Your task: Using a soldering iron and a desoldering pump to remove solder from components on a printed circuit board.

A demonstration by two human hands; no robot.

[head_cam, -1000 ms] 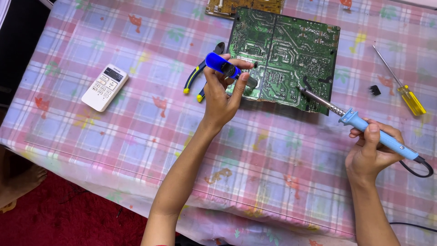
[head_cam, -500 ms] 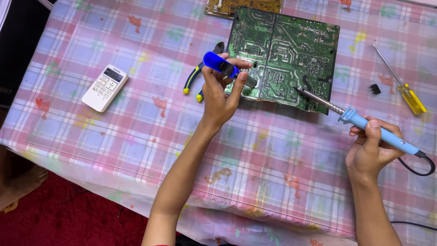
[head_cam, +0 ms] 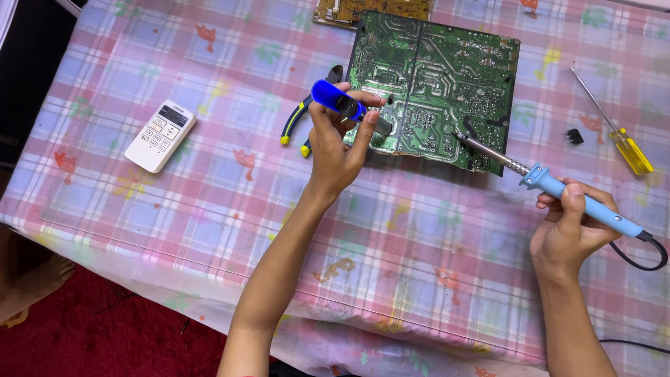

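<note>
My left hand (head_cam: 338, 146) grips a blue desoldering pump (head_cam: 340, 102), held over the left edge of a green circuit board (head_cam: 436, 84) that lies solder side up on the table. My right hand (head_cam: 569, 234) holds a light-blue soldering iron (head_cam: 583, 202) by its handle. The iron's metal tip rests on the board's lower right area. Its black cord trails off to the right.
A checked pink tablecloth (head_cam: 209, 223) covers the table. On it lie a white remote control (head_cam: 161, 135), pliers with blue and yellow handles (head_cam: 300, 126), a yellow-handled screwdriver (head_cam: 628, 148), a small black part (head_cam: 574, 136) and a brown board (head_cam: 370, 10) at the top edge.
The soldering iron's tip has slid left and up across the board. My left hand with the pump has barely shifted.
</note>
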